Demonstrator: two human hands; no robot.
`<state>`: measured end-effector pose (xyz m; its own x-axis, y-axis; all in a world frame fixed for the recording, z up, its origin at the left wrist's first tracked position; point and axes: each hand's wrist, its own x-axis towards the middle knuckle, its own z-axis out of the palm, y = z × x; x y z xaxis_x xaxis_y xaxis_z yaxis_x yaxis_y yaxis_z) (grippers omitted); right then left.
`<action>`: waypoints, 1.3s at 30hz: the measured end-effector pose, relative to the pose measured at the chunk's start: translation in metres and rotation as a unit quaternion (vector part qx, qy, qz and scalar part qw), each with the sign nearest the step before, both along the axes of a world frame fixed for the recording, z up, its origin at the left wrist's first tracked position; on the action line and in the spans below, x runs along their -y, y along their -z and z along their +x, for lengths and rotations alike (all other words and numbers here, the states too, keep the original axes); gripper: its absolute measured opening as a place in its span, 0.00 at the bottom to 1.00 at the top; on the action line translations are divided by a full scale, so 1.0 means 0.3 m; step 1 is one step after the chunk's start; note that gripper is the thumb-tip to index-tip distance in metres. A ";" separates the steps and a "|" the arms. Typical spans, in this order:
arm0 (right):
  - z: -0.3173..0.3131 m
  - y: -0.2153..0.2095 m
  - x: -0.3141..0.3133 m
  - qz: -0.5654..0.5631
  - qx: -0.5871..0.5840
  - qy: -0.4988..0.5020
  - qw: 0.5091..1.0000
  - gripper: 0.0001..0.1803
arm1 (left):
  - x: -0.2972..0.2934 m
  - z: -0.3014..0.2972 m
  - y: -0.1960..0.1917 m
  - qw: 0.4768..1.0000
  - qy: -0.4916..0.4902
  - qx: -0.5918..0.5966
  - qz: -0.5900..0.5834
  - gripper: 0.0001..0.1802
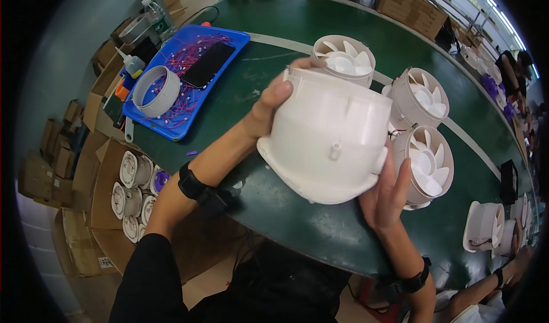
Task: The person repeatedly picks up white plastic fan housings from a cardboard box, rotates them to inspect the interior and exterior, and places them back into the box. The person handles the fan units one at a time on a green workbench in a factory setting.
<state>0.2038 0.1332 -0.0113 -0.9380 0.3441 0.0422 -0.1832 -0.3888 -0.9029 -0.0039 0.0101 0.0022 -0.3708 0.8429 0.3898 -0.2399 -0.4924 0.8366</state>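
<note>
A white plastic fan housing (329, 137) is held up over the green table, its smooth outer side toward me and its flared rim low. My left hand (277, 97) grips its upper left edge, thumb in front and the other fingers partly hidden behind. My right hand (386, 191) supports its lower right side, fingers spread along the wall. Just beyond and to the right stand three white fans with blades showing: one fan (346, 60) at the back, another fan (426, 97) at the right, and a third fan (426, 165) beside my right hand.
At left lies a blue tray (186, 123) with red and purple wires, a black phone (210, 64) and a white ring (157, 92). A carton (106, 208) of fan units sits below the table's left edge. More fan units (485, 226) stand at right, near another person's arm (480, 291).
</note>
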 end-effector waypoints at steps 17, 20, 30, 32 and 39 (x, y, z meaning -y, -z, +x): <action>-0.018 0.005 0.001 0.169 -0.099 0.050 0.979 0.67 | 0.001 0.063 -0.015 0.972 -0.213 -0.094 -0.043 0.37; -0.018 -0.001 -0.005 0.181 -0.098 0.058 0.977 0.65 | -0.004 0.064 -0.008 0.976 -0.191 -0.095 -0.036 0.38; -0.021 0.021 -0.008 0.230 -0.094 0.078 0.965 0.64 | -0.014 0.066 -0.008 0.997 -0.061 -0.008 -0.042 0.39; -0.018 0.022 -0.010 0.234 -0.088 0.076 0.965 0.64 | -0.011 0.068 -0.010 0.997 -0.059 -0.003 -0.050 0.39; -0.013 0.020 -0.009 0.220 -0.067 0.074 0.970 0.62 | -0.010 0.061 -0.011 0.997 -0.043 0.002 -0.059 0.37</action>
